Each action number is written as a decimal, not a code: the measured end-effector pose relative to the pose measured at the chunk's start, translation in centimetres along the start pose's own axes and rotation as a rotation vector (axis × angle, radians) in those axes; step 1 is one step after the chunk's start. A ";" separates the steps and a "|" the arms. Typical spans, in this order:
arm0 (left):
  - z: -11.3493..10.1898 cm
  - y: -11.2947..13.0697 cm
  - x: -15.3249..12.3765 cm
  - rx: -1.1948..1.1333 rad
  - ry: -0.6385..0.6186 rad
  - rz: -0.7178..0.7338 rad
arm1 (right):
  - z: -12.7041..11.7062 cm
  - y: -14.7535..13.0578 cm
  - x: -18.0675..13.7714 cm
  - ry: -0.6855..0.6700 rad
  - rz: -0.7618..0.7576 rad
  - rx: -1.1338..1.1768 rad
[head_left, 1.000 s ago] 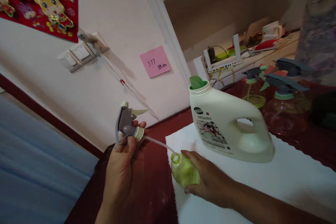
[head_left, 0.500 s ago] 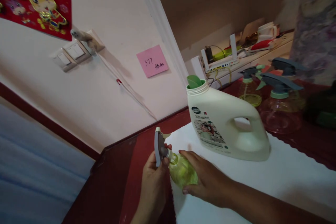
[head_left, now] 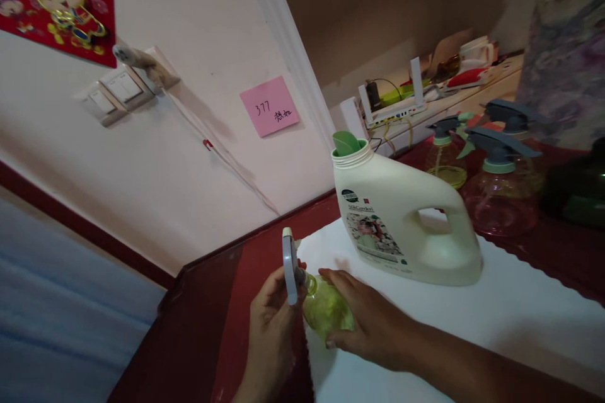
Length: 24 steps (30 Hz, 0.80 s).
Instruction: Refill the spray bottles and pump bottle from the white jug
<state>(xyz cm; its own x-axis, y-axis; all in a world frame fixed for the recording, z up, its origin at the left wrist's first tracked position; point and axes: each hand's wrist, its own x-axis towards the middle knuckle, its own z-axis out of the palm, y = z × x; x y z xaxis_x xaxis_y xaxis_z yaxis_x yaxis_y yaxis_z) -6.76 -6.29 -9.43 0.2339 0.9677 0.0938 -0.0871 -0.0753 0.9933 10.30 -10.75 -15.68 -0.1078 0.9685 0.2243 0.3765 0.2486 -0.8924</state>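
Tilted to the left over the white sheet (head_left: 425, 340), a yellow-green see-through spray bottle (head_left: 328, 310) lies in the grip of my right hand (head_left: 366, 321), thumb and fingers around its body. My left hand (head_left: 276, 321) is closed round the base of its grey trigger spray head (head_left: 290, 267), at the bottle's neck. The head is at the neck; whether it is threaded tight cannot be seen. Behind my hands stands a large pale-green detergent jug (head_left: 406, 220), upright, with its mouth uncapped and a green spout inside.
More spray bottles, one pink (head_left: 501, 201) and one yellow (head_left: 444, 164), stand at the right behind the jug. A white router (head_left: 394, 110) sits on the shelf at the back. A pink note (head_left: 269, 106) and light switches (head_left: 116, 93) are on the wall.
The spray head has turned on the bottle's neck, its lever now facing me more edge-on, with my left hand turning along. My right hand keeps its hold; the view has shifted slightly.
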 end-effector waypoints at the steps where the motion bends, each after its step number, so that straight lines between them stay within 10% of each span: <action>1: 0.0 0.0 0.0 0.027 -0.006 0.007 | 0.0 0.0 0.0 0.000 -0.003 0.000; 24: -0.4 -1.5 0.0 0.106 -0.059 0.074 | -0.1 -0.2 -0.1 -0.022 0.000 -0.018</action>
<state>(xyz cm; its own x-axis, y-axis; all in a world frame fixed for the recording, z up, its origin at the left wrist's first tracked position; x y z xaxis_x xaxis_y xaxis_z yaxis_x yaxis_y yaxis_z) -7.04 -6.09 -10.91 0.2874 0.9431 0.1673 -0.0039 -0.1735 0.9848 10.35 -10.92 -15.46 -0.1280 0.9682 0.2151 0.3929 0.2486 -0.8853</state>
